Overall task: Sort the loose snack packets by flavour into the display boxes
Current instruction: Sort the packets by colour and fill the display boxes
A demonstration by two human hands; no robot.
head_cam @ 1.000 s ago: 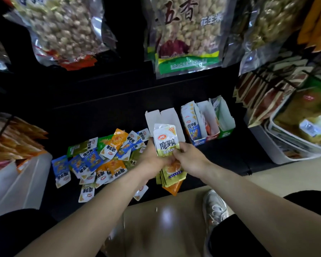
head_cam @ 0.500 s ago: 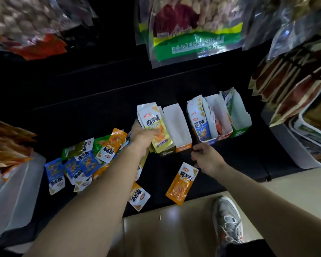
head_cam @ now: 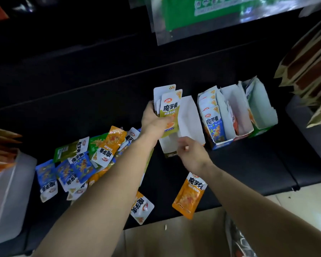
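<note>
Above an open display box [head_cam: 168,146] on a black shelf [head_cam: 248,164], the left hand [head_cam: 154,121] reaches forward with the arm extended, gripping a stack of olive-green packets [head_cam: 170,112] held upright. The right hand [head_cam: 192,154] hovers at the box's front edge, fingers loosely curled; whether it grasps the box is unclear. Loose packets [head_cam: 78,162] in blue, green and orange lie heaped to the left. One orange packet [head_cam: 190,195] lies beside the right wrist. More display boxes [head_cam: 233,112] stand in a row to the right, one holding blue packets [head_cam: 214,125]. Large snack bags [head_cam: 202,17] hang overhead.
</note>
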